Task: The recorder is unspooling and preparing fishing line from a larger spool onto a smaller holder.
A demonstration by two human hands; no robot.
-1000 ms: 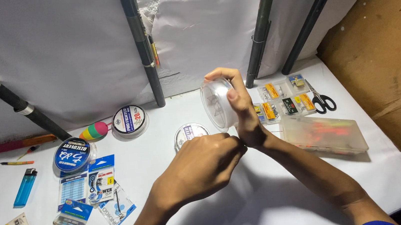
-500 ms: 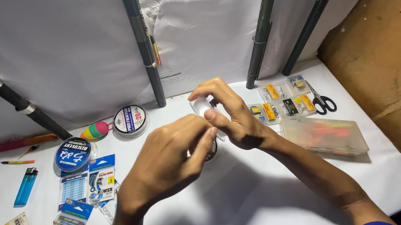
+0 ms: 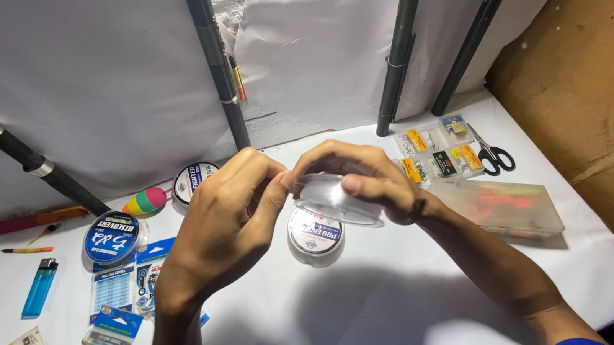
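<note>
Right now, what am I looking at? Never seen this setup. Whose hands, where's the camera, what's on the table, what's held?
There is no machine here: a person works with two bare hands, filmed by one camera worn on their head, looking down. The left hand and right hand meet over a white table, both gripping a clear plastic spool. Right below it lies another spool. On the left are a blue spool, a blue lighter, a striped float and hook packets. On the right are scissors and a clear tackle box. Dark fishing rods lean against the white backdrop.
</note>
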